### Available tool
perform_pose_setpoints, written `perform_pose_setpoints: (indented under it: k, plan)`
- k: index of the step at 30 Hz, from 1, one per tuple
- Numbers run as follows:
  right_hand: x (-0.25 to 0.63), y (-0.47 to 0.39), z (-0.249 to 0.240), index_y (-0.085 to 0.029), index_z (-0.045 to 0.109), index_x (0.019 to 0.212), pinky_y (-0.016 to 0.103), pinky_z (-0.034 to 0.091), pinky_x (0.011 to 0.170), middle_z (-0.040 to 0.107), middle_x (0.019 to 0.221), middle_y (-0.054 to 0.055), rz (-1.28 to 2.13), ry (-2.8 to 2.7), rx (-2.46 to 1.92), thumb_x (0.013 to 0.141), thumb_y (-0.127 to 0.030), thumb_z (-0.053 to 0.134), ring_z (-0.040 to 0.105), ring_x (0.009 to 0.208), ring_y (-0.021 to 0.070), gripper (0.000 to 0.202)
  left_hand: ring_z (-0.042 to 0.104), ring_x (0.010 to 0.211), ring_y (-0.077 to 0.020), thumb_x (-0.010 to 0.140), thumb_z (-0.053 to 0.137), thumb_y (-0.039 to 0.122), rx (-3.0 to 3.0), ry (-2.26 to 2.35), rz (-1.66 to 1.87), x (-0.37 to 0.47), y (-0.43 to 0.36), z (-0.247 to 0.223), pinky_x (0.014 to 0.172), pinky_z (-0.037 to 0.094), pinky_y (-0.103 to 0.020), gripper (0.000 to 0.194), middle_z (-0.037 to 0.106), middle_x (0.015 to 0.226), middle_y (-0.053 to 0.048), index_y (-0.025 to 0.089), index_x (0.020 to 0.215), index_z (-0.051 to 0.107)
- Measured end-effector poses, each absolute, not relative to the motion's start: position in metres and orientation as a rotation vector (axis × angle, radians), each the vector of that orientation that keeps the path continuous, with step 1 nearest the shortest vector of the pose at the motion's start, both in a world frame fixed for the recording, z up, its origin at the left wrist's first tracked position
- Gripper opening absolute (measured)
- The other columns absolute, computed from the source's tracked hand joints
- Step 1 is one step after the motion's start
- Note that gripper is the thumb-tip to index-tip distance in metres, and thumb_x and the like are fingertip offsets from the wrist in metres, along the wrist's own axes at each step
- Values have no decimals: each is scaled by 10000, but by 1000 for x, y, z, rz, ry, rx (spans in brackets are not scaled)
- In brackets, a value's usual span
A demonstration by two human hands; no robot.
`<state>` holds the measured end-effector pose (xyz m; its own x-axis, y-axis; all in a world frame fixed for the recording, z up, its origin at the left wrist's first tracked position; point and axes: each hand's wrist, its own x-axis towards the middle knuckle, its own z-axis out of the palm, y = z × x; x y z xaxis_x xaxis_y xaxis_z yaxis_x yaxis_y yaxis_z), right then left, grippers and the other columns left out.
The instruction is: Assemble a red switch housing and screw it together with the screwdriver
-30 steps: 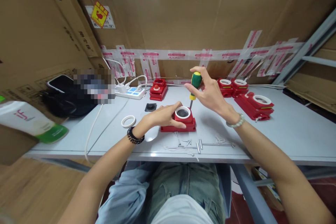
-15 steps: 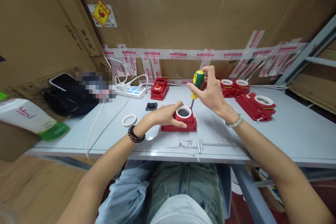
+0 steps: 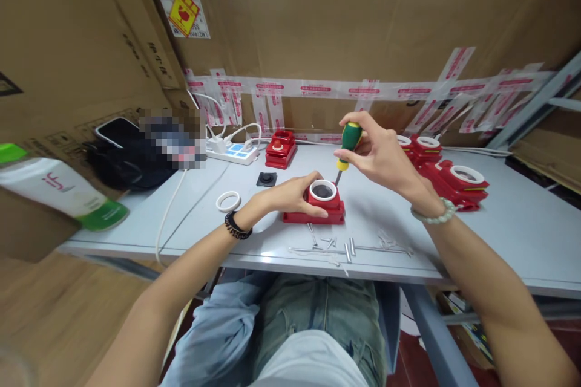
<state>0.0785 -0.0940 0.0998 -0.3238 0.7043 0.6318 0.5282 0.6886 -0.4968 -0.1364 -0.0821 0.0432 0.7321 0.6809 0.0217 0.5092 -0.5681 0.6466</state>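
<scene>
A red housing [image 3: 334,211] with a white ring [image 3: 324,190] on top stands on the table. My left hand [image 3: 297,195] grips its left side, the thumb in front and the fingers behind. In my right hand [image 3: 379,151] is a green and yellow screwdriver [image 3: 349,140], held upright with a slight tilt. Its tip touches the housing's back right corner, just behind the ring. Several loose screws [image 3: 331,242] and metal pins [image 3: 350,248] lie in front of the housing. Left of my left hand are a loose white ring [image 3: 228,201] and a black square part [image 3: 266,179].
Behind the housing are a small red unit [image 3: 280,150] and a power strip [image 3: 236,154]. More red housings [image 3: 458,184] stand at the right. A white and green tube [image 3: 63,190] and a phone [image 3: 118,132] on a black bag are at the left. Cardboard [image 3: 318,24] walls the back.
The view has shifted slightly. My right hand has turned on the screwdriver, its fingers now arched over the handle's top. My left hand keeps its hold on the housing.
</scene>
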Motion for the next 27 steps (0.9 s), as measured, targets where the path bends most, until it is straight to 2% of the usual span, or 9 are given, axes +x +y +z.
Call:
perform_pose_setpoints:
  k: [6, 11, 15, 18, 22, 27]
  plan:
    - [68, -88, 89, -254, 510, 1014, 270, 369, 493, 465, 643, -67, 1, -1865, -1037, 776, -295, 703, 374, 490, 94, 309, 639, 984, -252, 693, 750, 562, 2295, 904, 364, -137, -81, 42, 842, 475, -344, 638, 670, 1120, -67, 220, 1156, 472]
    - [76, -89, 92, -255, 497, 999, 298, 406, 534, 507, 722, -33, 24, -1801, -991, 794, -340, 695, 443, 567, 127, 297, 639, 996, -257, 683, 762, 562, 2259, 911, 365, -137, -79, 41, 858, 480, -355, 666, 677, 1118, -74, 215, 1172, 471]
    - [87, -107, 107, -275, 498, 935, 332, 461, 611, 539, 830, 9, -114, -1571, -912, 785, -333, 706, 496, 658, 157, 263, 639, 980, -250, 687, 761, 549, 2255, 909, 368, -137, -81, 42, 842, 476, -346, 648, 685, 1095, -66, 212, 1166, 484]
    - [87, -123, 105, -285, 504, 901, 322, 449, 550, 522, 768, 4, 52, -1607, -898, 787, -328, 696, 483, 620, 156, 228, 638, 974, -243, 693, 760, 530, 2253, 897, 366, -137, -81, 43, 836, 472, -339, 629, 685, 1086, -59, 218, 1159, 475]
    - [73, -135, 81, -274, 501, 912, 264, 381, 445, 481, 724, -36, 250, -1811, -859, 708, -274, 741, 433, 538, 110, 315, 631, 921, -228, 697, 754, 542, 2265, 881, 371, -138, -79, 40, 786, 472, -315, 607, 673, 1028, -34, 222, 1119, 458]
    - [60, -137, 64, -255, 475, 924, 224, 357, 425, 435, 663, -69, 387, -1918, -851, 747, -236, 688, 398, 494, 78, 278, 611, 866, -212, 717, 734, 540, 2306, 876, 388, -139, -78, 36, 729, 451, -291, 577, 650, 982, -29, 212, 1104, 460]
